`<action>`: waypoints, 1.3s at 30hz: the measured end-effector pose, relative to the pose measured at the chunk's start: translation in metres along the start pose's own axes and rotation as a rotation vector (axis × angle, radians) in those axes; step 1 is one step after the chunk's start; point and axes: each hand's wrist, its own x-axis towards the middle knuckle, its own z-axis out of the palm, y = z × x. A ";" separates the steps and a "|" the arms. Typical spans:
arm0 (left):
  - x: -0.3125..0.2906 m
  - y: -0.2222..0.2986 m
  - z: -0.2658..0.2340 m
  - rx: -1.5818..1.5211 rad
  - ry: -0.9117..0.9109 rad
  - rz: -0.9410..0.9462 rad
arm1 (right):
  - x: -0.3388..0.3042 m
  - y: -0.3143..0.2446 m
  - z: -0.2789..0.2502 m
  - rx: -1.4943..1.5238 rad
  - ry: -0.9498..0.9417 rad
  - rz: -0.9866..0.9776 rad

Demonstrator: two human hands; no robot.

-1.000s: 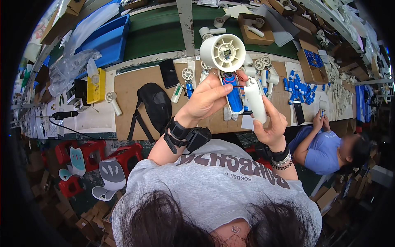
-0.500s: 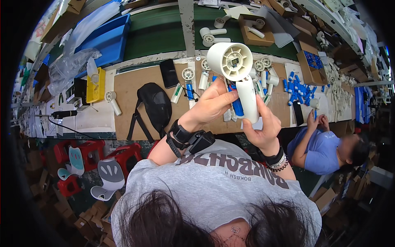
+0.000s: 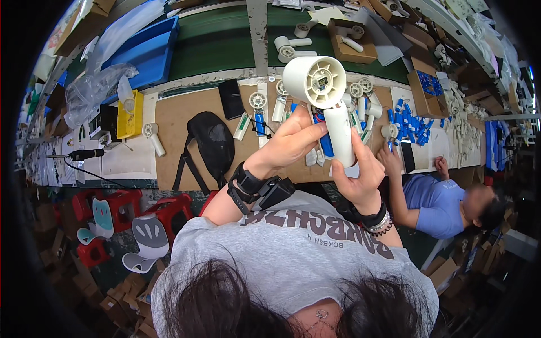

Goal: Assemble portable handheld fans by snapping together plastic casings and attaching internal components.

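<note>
Above the bench I hold a white handheld fan (image 3: pixel 304 79), its round ribbed head up and a small dark display in the hub. The handle is parted along its left side, where a blue battery cell (image 3: pixel 325 141) and some red wire show. My left hand (image 3: pixel 290 143) grips the battery side, thumb against the blue cell just below the head. On the other side, my right hand (image 3: pixel 362 174) pinches the white handle shell (image 3: pixel 340 132) near its lower end, thumb in front. Behind the handle lie several more fan parts, partly hidden by my hands.
A black bag (image 3: pixel 211 146) and a phone (image 3: pixel 230 98) lie left of my hands. Blue battery cells (image 3: pixel 414 127) are heaped on the right, near a co-worker's hand (image 3: pixel 390 160). A yellow bin (image 3: pixel 131 117) and a screwdriver-like tool (image 3: pixel 85 154) are farther left.
My hands and the fan stay nearly where they were. The co-worker's hand at the right has moved left toward me, carrying a small white fan with a blue part.
</note>
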 end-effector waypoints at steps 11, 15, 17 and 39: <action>0.000 0.006 0.004 0.056 0.044 -0.056 | 0.002 -0.003 -0.007 -0.009 -0.098 0.072; 0.002 0.004 0.004 -0.137 0.044 -0.024 | 0.003 -0.003 -0.007 -0.021 -0.121 0.099; 0.002 -0.003 0.001 -0.214 0.030 0.025 | 0.004 -0.003 -0.008 -0.022 -0.123 0.111; 0.004 -0.019 0.006 -0.088 0.137 0.123 | 0.014 0.003 -0.004 -0.093 -0.126 -0.010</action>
